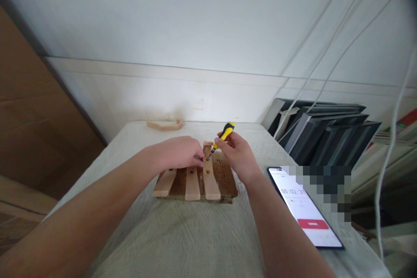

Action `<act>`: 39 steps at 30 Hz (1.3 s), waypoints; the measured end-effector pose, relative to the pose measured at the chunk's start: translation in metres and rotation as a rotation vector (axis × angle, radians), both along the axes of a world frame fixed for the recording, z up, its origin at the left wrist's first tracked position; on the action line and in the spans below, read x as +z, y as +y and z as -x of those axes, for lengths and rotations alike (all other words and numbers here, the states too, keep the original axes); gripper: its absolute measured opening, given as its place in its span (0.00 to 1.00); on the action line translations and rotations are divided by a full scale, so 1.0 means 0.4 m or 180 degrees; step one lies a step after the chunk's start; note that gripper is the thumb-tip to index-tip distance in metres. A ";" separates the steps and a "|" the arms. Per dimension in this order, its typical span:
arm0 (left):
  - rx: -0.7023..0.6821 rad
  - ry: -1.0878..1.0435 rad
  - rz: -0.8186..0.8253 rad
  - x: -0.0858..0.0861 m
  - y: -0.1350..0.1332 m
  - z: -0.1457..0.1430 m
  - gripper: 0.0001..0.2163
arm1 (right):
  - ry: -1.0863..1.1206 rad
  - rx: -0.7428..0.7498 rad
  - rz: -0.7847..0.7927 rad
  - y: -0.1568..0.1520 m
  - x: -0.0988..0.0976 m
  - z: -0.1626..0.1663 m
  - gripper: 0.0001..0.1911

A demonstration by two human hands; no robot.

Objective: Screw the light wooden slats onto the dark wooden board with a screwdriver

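Head camera: at the table's middle lies a wooden board. The right hand grips a screwdriver, its tip on a slat whose far end the left hand pinches. A phone lies by the right edge.

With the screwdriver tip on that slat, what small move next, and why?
Probably turn the screwdriver in place. The right hand holds it tilted, tip at the far end of a wooden slat, and the left hand is curled right beside the tip, seemingly steadying the work there.
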State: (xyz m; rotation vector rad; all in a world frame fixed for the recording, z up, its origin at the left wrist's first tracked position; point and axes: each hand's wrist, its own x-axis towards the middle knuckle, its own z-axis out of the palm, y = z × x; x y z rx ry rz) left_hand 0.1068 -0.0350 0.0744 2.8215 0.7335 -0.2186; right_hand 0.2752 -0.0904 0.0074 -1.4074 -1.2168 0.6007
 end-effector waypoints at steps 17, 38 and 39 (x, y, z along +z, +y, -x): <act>0.0302 0.0010 0.0081 0.001 -0.015 -0.003 0.16 | 0.0345 -0.0009 0.0050 0.001 0.000 0.012 0.20; 0.0425 0.0126 -0.0099 -0.003 -0.022 -0.012 0.16 | 0.0073 0.0166 0.0028 -0.019 0.020 0.001 0.23; 0.0405 0.0146 -0.0124 -0.004 -0.022 -0.012 0.16 | 0.0124 0.0281 -0.0040 -0.021 0.024 -0.002 0.21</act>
